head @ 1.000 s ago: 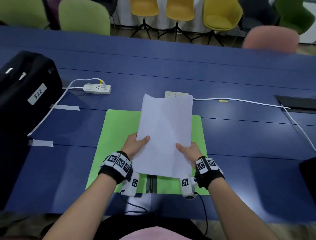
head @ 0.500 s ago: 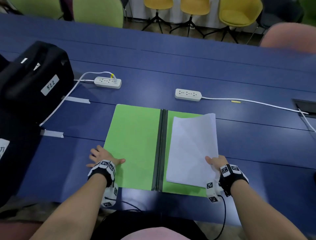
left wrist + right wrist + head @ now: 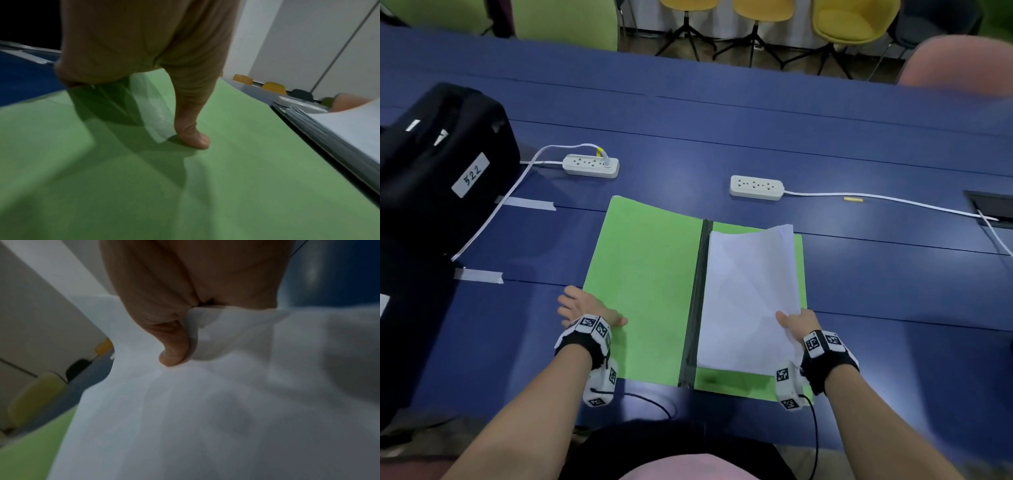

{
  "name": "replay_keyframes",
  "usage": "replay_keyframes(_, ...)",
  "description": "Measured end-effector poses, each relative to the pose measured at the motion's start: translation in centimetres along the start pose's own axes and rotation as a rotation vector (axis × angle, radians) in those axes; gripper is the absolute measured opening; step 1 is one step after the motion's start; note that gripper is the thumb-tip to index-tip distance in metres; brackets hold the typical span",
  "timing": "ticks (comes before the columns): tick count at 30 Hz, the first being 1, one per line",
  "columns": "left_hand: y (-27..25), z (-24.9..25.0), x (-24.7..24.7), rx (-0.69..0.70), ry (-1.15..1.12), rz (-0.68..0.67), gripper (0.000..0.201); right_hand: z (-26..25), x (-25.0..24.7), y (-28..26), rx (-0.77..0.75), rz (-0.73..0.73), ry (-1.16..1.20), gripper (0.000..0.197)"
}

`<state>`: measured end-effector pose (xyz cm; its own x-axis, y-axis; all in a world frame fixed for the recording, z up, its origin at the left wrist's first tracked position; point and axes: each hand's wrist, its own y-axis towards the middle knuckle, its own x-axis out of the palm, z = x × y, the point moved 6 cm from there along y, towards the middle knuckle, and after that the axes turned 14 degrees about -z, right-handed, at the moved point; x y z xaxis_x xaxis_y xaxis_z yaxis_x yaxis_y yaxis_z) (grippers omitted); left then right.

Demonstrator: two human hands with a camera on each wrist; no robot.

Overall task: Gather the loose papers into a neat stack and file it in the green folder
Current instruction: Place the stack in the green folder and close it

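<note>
The green folder [image 3: 647,291] lies open on the blue table, black spine in the middle. A stack of white papers [image 3: 746,298] lies on its right half, with its left edge along the spine and its far end bowed up a little. My right hand [image 3: 796,323] pinches the stack's near right corner, thumb [image 3: 174,345] on top of the paper [image 3: 205,418]. My left hand [image 3: 589,310] rests at the folder's left edge. Its thumb [image 3: 191,129] presses on the green cover [image 3: 226,186] and its fingers lie spread on the table beside it.
Two white power strips [image 3: 590,165] [image 3: 756,187] with cords lie beyond the folder. A black bag [image 3: 438,164] stands at the left, with strips of tape [image 3: 527,204] near it. A cable hatch [image 3: 993,209] is at the right edge. Chairs line the far side.
A second ago both hands held the stack upright over the folder. My left hand has let go and moved to the folder's left edge. The right hand has laid the stack on the right half.
</note>
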<state>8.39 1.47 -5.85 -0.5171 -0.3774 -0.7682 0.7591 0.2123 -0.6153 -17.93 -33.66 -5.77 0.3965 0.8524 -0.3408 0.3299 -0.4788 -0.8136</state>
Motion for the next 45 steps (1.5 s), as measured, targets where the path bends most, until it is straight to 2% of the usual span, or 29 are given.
replay_keyframes(3,0.1,-0.3,0.3,0.04,-0.051,-0.036,0.109,0.3,-0.2,0.1,0.004,0.032,0.023,0.049)
replay_keyframes(5,0.0,-0.3,0.2,0.057,-0.058,-0.055,0.107,0.6,-0.2,0.0,0.008,0.053,0.031,0.043)
replay_keyframes(9,-0.3,0.0,-0.3,0.074,-0.085,-0.068,0.107,0.7,0.1,0.0,0.028,0.093,-0.019,0.043)
replay_keyframes(13,-1.3,0.8,-2.3,0.086,-0.123,-0.116,0.105,-0.2,-0.2,-0.5,-0.016,0.16,-0.11,0.039)
replay_keyframes(15,-2.1,1.3,-4.5,0.131,-0.069,-0.165,0.092,0.2,-0.4,-0.6,-0.026,0.165,-0.129,0.05)
replay_keyframes(16,-2.6,1.7,-5.6,0.19,-0.024,-0.205,0.079,0.5,-0.5,-0.6,-0.026,0.168,-0.137,0.057)
replay_keyframes(18,-4.1,2.6,-7.8,0.367,0.061,-0.293,0.048,0.7,-1.0,-0.7,-0.038,0.189,-0.168,0.068)
replay_keyframes(19,-5.0,3.0,-8.7,0.451,0.071,-0.33,0.039,0.6,-1.4,-0.7,-0.052,0.225,-0.21,0.071)
replay_keyframes(21,-7.5,3.7,-10.1,0.587,0.0,-0.418,0.029,-0.8,-2.2,-1.4,-0.109,0.306,-0.286,0.068)
replay_keyframes(23,-10.6,4.4,-10.9,0.665,-0.162,-0.521,0.019,-3.4,-2.5,-2.4,-0.233,0.33,-0.27,0.056)
replay_keyframes(25,-14.1,5.2,-10.8,0.735,-0.233,-0.589,0.012,-6.9,-1.7,-4.1,-0.421,0.248,-0.19,0.038)
replay_keyframes(27,-17.5,6.1,-9.8,0.812,-0.206,-0.639,0.014,-10.5,0.0,-6.8,-0.61,0.083,-0.094,0.024)
replay_keyframes(28,-19.0,6.6,-9.0,0.835,-0.2,-0.684,0.014,-11.8,0.9,-8.3,-0.677,-0.011,-0.06,0.024)
replay_keyframes(31,-22.2,8.2,-5.7,0.872,-0.2,-0.826,0.013,-13.5,3.1,-11.7,-0.706,-0.239,-0.072,0.038)
replay_keyframes(33,-23.0,9.3,-3.1,0.899,-0.2,-0.875,0.01,-13.1,3.1,-12.6,-0.682,-0.299,-0.098,0.04)
replay_keyframes(35,-23.0,10.3,-0.5,0.873,-0.216,-0.915,0.009,-11.9,1.6,-12.5,-0.667,-0.316,-0.076,0.03)
replay_keyframes(38,-20.3,10.7,3.2,0.709,-0.288,-0.91,0.007,-9.2,-2.1,-11.4,-0.64,-0.301,-0.01,0.005)
replay_keyframes(42,-15.7,10.0,5.7,0.394,-0.563,-0.799,0.004,-5.4,-5.7,-7.3,-0.545,-0.179,-0.2,0.028)
replay_keyframes(45,-13.5,9.5,6.5,0.316,-0.572,-0.623,0.034,-1.9,-7.7,-3.6,-0.392,-0.068,-0.291,0.036)
